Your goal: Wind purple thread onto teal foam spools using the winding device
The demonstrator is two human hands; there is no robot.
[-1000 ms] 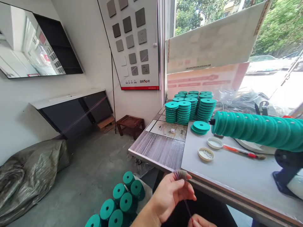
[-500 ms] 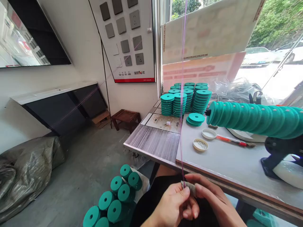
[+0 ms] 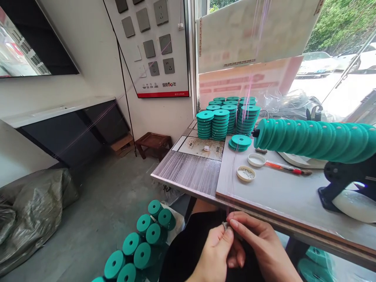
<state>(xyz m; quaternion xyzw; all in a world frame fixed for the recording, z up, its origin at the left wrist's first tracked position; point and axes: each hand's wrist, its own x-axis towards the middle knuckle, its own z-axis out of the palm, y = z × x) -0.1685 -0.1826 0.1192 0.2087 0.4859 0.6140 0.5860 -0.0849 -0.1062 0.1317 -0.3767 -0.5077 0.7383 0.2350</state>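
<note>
Over the lap, just below the table's front edge, my left hand (image 3: 216, 250) pinches a small grey piece (image 3: 225, 225) between thumb and index finger. Close against it, my right hand (image 3: 258, 239) has its thumb and index fingertip pressed together where thin pink threads (image 3: 248, 92) come down. The threads run up past the table edge and in front of the window. Most of the grey piece is hidden behind the fingers.
Stacked green discs (image 3: 220, 123) stand on the table (image 3: 188, 172). A row of green discs (image 3: 317, 141) sits on a black stand at the right. A dish of small bits (image 3: 246, 174), a lid (image 3: 256, 159) and a brush (image 3: 284, 167) lie nearby. Green spools (image 3: 143, 254) stand lower left.
My right hand's fingertips have closed together near the threads. The threads have swung right at the top and look spread and blurred. The grey piece shows less. The view has shifted slightly.
</note>
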